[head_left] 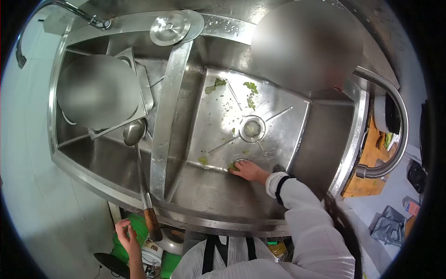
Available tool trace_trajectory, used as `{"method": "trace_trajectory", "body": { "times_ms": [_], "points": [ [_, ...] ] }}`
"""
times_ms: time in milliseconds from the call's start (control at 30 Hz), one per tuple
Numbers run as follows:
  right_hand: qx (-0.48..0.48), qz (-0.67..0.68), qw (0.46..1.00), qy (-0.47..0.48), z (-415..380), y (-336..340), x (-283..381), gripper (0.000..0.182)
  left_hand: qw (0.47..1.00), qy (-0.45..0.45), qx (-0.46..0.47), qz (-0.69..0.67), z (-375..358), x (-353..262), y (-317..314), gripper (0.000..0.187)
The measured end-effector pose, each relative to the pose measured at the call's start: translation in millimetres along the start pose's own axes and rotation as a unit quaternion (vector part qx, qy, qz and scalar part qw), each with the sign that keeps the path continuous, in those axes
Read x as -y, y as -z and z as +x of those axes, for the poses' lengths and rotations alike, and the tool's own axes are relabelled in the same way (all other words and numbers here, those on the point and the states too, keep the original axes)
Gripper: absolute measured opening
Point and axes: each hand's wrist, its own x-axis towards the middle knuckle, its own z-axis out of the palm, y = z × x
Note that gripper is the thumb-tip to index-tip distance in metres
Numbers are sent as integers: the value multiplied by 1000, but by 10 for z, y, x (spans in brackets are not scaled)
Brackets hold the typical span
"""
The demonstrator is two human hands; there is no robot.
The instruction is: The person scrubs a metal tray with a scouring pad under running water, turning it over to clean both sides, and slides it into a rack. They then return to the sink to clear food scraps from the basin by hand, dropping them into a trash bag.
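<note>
My right hand (252, 171) reaches down to the floor of the right sink basin (320, 139), its fingers closed on green leaf scraps (233, 166) by the front wall. A small round rim shows beside the fingertips. Behind the wrist lies a dark, rough scouring pad (278, 168). Other wet leaf bits (251, 87) are scattered around the drain (252, 129). My left hand (128, 232) hangs outside the sink's front edge, holding nothing, fingers apart. Closest to it is the wooden handle of a ladle (134, 132), which leans over the rim from the left basin.
Metal pans (144, 88) sit in the left basin, partly behind a blurred patch. Round steel lids (170, 28) rest on the back ledge. Curved taps (403, 121) stand at both sides. At right is a wooden board (371, 183); a green bin (134, 223) stands below.
</note>
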Motion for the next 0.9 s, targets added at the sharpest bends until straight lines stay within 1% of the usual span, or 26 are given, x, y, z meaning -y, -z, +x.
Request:
{"method": "trace_trajectory", "body": {
  "times_ms": [33, 100, 133, 200, 233, 267, 300, 333, 400, 433, 500, 533, 567, 633, 667, 700, 733, 767, 800, 833, 867, 900],
  "points": [
    [-2, -1, 1000, 4, 104, -62, 4, 28, 1000, 0, -5, 0, 5, 15, 1, 8],
    [121, -19, 988, -93, 303, -103, 98, 26, 998, -43, -15, 44, -17, 40, 45, 9],
    [122, -18, 988, -92, 351, -111, 116, 26, 998, -41, -14, 45, -29, 42, 62, 9],
    [161, 46, 983, -76, 576, 207, 64, 27, 998, -32, -12, 43, -2, 37, 70, 9],
    [159, 44, 983, -76, 708, 261, 53, 27, 998, -34, -14, 43, 5, 37, 79, 9],
    [50, 40, 998, -2, 829, 296, 58, 27, 999, -25, -13, 37, 2, 34, 86, 9],
    [-60, 35, 995, 71, 940, 316, 82, 28, 999, -16, -10, 31, 4, 33, 87, 9],
    [-62, 33, 995, 69, 1084, 334, 122, 28, 999, -19, -10, 31, 7, 61, 96, 9],
    [-134, -48, 989, 49, 1379, 357, 145, 29, 996, -68, -10, 64, 24, 137, 86, 8],
    [-137, -52, 988, 47, 1458, 363, 126, 29, 995, -73, -10, 62, 24, 133, 79, 8],
    [-50, -27, 993, 108, 1621, 228, 123, 18, 999, 3, -2, 38, 7, 35, 113, 6],
    [2, 72, 997, 33, 1708, 137, 198, 19, 999, 0, -3, 40, 13, 49, 141, 6],
    [-1, 71, 997, 34, 1736, 156, 164, 19, 999, -9, -7, 40, 9, 70, 165, 5],
    [19, 113, 992, -56, 1686, 187, 49, 18, 999, -19, -8, 42, -7, 183, 256, 5],
    [-79, 205, 968, -125, 1628, 246, -122, 16, 996, -50, -17, 76, 9, 315, 324, 6],
    [-211, 212, 932, -204, 1470, 593, -259, 15, 990, -81, -26, 109, 31, 390, 361, 8],
    [-316, 246, 877, -267, 1403, 554, -569, 19, 990, -81, -26, 108, 48, 396, 364, 8],
    [-238, 227, 832, -446, 1248, 1041, -711, 19, 990, -83, -26, 111, 65, 395, 365, 9],
    [-234, 249, 768, -541, 1095, 1470, -865, 19, 989, -84, -27, 115, 84, 385, 365, 11],
    [-378, 206, 721, -543, 961, 1540, -1046, 29, 990, -84, -26, 114, 108, 306, 327, 11],
    [-483, 29, 717, -502, 824, 1368, -1327, 50, 996, -40, -29, 80, 131, 169, 250, 9],
    [-436, 86, 709, -548, 737, 1395, -1374, 68, 998, 4, -31, 46, 142, 72, 194, 8]
  ]
}}
